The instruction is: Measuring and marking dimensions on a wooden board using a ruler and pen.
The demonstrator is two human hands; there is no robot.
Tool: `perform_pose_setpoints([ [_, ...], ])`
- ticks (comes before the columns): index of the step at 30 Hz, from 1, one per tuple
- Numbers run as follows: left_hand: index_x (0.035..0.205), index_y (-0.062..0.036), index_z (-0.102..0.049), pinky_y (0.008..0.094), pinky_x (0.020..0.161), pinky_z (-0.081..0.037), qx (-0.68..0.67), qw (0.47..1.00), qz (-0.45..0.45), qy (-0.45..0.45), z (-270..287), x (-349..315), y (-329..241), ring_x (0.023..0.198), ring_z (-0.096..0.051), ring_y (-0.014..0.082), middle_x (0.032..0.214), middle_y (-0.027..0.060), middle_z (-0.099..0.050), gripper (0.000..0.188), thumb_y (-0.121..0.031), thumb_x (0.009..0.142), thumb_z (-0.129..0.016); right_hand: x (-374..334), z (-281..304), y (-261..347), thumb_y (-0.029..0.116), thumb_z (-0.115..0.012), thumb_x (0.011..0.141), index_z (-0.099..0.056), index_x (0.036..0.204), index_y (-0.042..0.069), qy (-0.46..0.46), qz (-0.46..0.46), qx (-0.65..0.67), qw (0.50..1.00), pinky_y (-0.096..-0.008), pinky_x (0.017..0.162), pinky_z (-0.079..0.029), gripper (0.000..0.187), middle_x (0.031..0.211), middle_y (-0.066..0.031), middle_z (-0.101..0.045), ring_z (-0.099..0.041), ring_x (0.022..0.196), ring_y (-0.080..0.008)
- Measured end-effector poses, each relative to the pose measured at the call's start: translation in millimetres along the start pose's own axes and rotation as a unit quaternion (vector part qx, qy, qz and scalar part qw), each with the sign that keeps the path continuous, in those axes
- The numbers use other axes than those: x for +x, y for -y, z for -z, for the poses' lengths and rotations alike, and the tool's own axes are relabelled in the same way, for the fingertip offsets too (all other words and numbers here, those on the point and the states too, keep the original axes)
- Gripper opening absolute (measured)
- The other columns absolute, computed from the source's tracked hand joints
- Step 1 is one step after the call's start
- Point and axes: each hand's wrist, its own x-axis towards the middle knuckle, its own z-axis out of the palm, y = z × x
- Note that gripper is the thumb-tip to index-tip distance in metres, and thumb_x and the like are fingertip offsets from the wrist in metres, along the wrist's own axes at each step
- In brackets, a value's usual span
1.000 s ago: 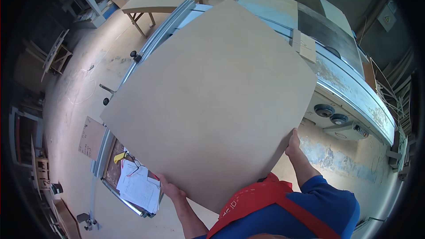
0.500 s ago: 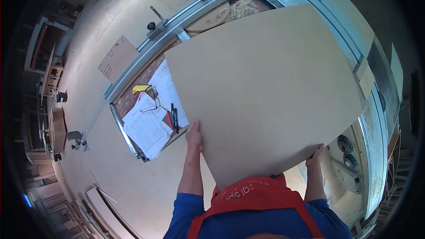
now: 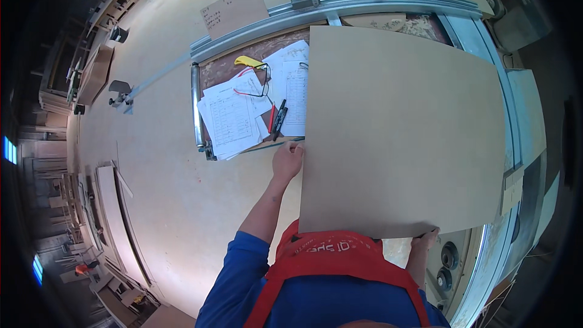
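Large flat rectangular tan fibreboard panel (image 3: 404,130) held between both hands, in front of the chest; left hand (image 3: 287,159) grips its left edge, fingers curled on; right hand (image 3: 426,240) clasps the near lower edge, mostly hidden; just beyond the left hand: loose white paper sheets (image 3: 234,118), black marker pens (image 3: 279,119), on a cluttered worktop (image 3: 218,73).

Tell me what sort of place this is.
Probably a woodworking shop: a large brown board held over a panel saw's sliding table with a metal rail, and more boards stacked along the left wall.
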Motion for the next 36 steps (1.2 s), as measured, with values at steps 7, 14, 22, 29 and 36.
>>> perform_pose_setpoints([
  [7,0.106,-0.0051,-0.073,0.0476,0.085,-0.055,0.006,0.998,-0.069,0.003,-13,5,16,0.098,-0.071,0.0368,0.1,0.0187,-0.075,0.032,-0.032,0.098,-0.056,-63,-5,-29,0.064,-0.037,0.106,-0.047,0.149,0.01,0.045,-0.058,0.019,0.997,-0.0467,0.105,-0.053,0.07,0.144,-0.0117,-0.058,-0.06,0.128,-0.0306],
  [14,0.104,-0.0065,-0.072,0.0485,0.087,-0.053,-0.02,0.976,-0.195,-0.093,-21,39,2,0.098,-0.067,0.0364,0.103,0.0145,-0.07,0.018,-0.017,0.092,-0.065,-107,24,-66,0.079,-0.047,0.094,-0.033,0.155,0.003,0.131,-0.23,-0.082,0.961,-0.0495,0.111,-0.047,0.098,0.147,-0.0208,-0.048,-0.054,0.13,-0.038],
  [22,0.107,-0.0102,-0.071,0.0455,0.094,-0.048,0.028,0.96,-0.236,-0.149,7,132,41,0.112,-0.061,0.0297,0.113,0.0079,-0.066,0.024,-0.012,0.084,-0.076,-176,18,-141,0.073,-0.053,0.096,-0.056,0.111,-0.001,0.127,-0.227,-0.139,0.956,-0.0509,0.091,-0.058,0.076,0.114,-0.0222,-0.064,-0.065,0.106,-0.0388],
  [29,0.115,-0.0083,-0.066,0.0463,0.093,-0.048,0.043,0.963,-0.143,-0.223,22,114,34,0.112,-0.059,0.0328,0.115,0.0114,-0.064,0.042,-0.018,0.078,-0.083,-148,73,-147,0.056,-0.054,0.104,-0.056,0.088,0.008,0.172,-0.247,-0.175,0.937,-0.0488,0.086,-0.054,0.051,0.097,-0.0161,-0.069,-0.067,0.092,-0.0324],
  [36,0.108,-0.0024,-0.066,0.0445,0.083,-0.053,0.182,0.957,-0.194,-0.118,-2,124,36,0.096,-0.069,0.0328,0.102,0.0143,-0.069,0.028,-0.018,0.085,-0.07,-173,29,-118,0.044,-0.05,0.108,-0.062,0.092,0.006,0.322,-0.251,-0.269,0.872,-0.0376,0.068,-0.046,0.043,0.088,-0.013,-0.071,-0.061,0.074,-0.0239],
])
